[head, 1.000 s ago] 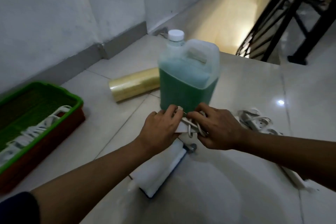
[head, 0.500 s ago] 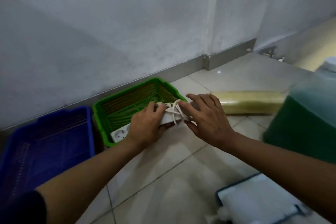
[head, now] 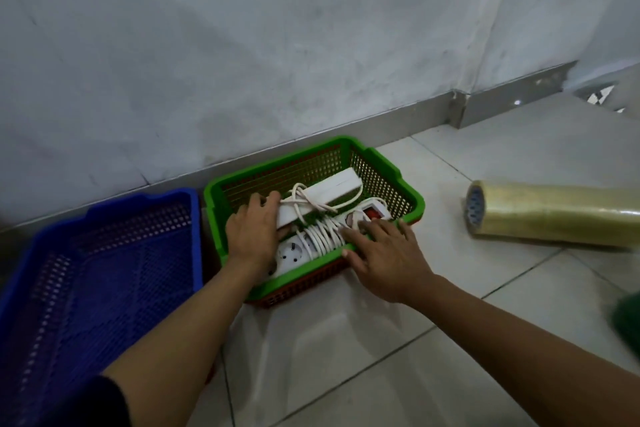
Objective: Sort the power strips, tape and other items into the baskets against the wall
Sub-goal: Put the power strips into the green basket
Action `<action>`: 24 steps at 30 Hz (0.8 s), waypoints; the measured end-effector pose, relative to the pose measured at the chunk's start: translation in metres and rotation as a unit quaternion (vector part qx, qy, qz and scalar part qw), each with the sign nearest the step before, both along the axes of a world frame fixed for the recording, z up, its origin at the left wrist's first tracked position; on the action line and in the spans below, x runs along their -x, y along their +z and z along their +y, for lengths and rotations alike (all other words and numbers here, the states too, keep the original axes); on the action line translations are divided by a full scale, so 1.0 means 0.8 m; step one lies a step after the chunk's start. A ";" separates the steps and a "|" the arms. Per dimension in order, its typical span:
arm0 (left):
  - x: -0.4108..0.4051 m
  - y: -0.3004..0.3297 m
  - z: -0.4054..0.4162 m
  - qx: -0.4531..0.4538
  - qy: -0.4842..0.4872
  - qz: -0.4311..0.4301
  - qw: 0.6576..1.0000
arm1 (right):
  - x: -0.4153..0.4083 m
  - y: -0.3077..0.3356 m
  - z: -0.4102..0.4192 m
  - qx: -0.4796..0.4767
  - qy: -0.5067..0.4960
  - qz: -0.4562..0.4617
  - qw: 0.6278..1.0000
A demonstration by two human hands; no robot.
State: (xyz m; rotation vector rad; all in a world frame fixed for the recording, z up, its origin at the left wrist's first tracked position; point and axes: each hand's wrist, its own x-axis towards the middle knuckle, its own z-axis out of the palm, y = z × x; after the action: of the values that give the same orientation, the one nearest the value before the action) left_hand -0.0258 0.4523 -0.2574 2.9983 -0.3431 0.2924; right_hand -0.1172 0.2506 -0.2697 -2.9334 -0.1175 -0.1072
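Observation:
A white power strip with its cord wound around it lies tilted inside the green basket by the wall. My left hand grips its near end. Below it in the same basket lies a second white power strip with a red switch and a coiled cord. My right hand rests with fingers spread on the basket's front rim, its fingertips touching that second strip. A blue basket stands to the left. A long roll of clear tape lies on the floor to the right.
The green basket sits nested in a red-brown basket. A grey wall and metal skirting run behind the baskets. The edge of a green jug shows at the far right on the tiled floor.
Both hands carried the wound power strip from beside the jug leftward to the green basket and set it inside. My right hand has let go and now rests on the rim.

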 end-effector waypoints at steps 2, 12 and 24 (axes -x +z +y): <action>-0.009 -0.017 0.007 -0.002 0.015 0.044 0.999 | 0.002 -0.013 -0.002 0.011 0.005 -0.019 1.000; -0.001 -0.022 -0.003 0.001 0.053 0.187 0.981 | 0.000 -0.009 -0.006 -0.001 0.021 0.017 1.000; 0.114 0.051 -0.156 0.091 -0.237 0.077 0.964 | 0.107 0.047 -0.100 -0.004 0.018 0.054 0.998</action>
State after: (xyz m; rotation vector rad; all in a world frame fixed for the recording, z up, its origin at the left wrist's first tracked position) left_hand -0.1171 0.3278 -0.2165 2.6293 -0.9342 0.0396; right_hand -0.2026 0.1707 -0.2322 -2.9203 -0.1528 0.0556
